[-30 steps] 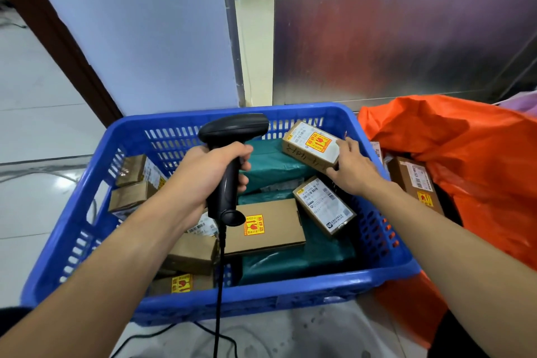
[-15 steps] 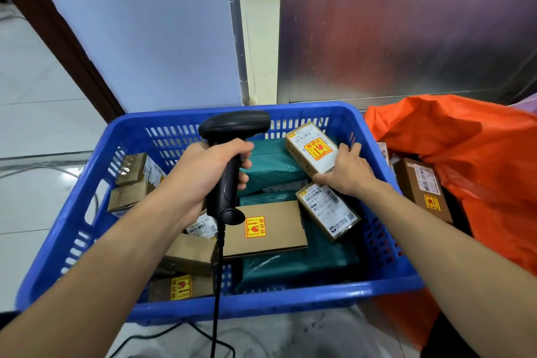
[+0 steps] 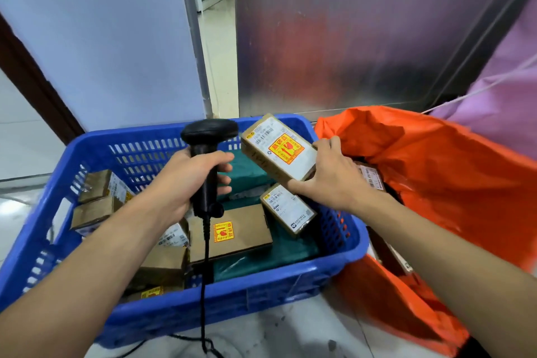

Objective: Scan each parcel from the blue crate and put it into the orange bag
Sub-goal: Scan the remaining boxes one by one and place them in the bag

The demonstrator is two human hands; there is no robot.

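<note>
Near rim of the blue crate (image 3: 232, 293) is right in front of me, and the scanner cable (image 3: 205, 285) drops over it to the floor. Inside the crate: brown box with yellow sticker (image 3: 232, 234), small labelled parcel (image 3: 286, 209) leaning on teal mailers (image 3: 276, 253), more boxes on the left side.

Left hand (image 3: 180, 186): fingers (image 3: 223, 157) clamped round the scanner (image 3: 207, 154) handle, head up, pointing away from me.

Right hand (image 3: 334, 180): thumb under and fingers over the far edge of the lifted parcel (image 3: 279, 151). It's pinched and tilted above the crate, beside the scanner head, label facing me.

Orange bag (image 3: 436, 171) sits just right of the crate, mouth open, bagged parcels (image 3: 373, 179) inside.

Risks, my guess:
- The label isn't in front of the scanner window, so no read.
- The edge-only pinch lets the box slip back into the crate.
- The box goes into the bag unscanned.
- The cable snags on the rim.
</note>
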